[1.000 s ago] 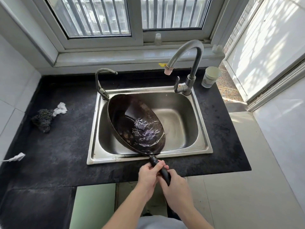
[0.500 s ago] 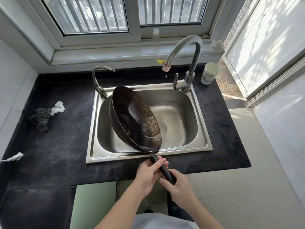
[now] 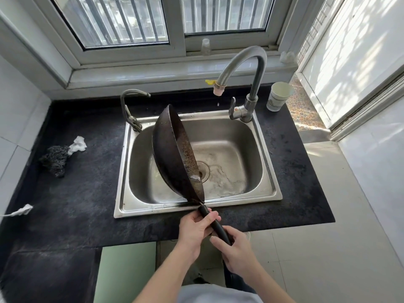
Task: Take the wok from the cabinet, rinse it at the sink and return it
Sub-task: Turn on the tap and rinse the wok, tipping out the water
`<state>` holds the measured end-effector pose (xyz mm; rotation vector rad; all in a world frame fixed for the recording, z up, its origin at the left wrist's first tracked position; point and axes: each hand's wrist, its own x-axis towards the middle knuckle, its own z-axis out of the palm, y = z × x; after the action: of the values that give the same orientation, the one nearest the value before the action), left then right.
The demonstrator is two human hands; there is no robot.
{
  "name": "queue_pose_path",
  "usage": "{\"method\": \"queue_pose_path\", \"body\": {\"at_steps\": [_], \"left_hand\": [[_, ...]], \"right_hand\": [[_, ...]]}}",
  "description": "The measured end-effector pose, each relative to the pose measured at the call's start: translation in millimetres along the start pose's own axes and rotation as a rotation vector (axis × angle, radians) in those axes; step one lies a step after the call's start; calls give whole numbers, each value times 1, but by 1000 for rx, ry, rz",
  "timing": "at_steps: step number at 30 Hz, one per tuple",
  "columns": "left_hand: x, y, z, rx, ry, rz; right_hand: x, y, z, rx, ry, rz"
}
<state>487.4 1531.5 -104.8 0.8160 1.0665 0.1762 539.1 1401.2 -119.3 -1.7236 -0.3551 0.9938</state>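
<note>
I have the wok (image 3: 172, 158) tipped almost on edge over the left half of the sink (image 3: 271, 193), with its handle (image 3: 215, 224) crossing the front edge of the worktop (image 3: 83, 193). The risk I judge is a wet handle twisting, which would knock the bowl against the sink's front rim. My grip is 2 hands: the left hand (image 3: 194, 228) wraps the handle near the bowl, and the right hand (image 3: 238, 252) curls round its end.
</note>
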Motion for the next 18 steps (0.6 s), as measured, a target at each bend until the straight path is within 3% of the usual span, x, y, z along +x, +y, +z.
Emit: {"method": "queue_pose_path", "body": {"at_steps": [9,18], "left_hand": [[2,5,5,46,24,15],[-2,10,8,64,39,8]], "right_hand": [[-6,-10,1,173,-72,121],[-7,-14,2,190,-68,128]]}}
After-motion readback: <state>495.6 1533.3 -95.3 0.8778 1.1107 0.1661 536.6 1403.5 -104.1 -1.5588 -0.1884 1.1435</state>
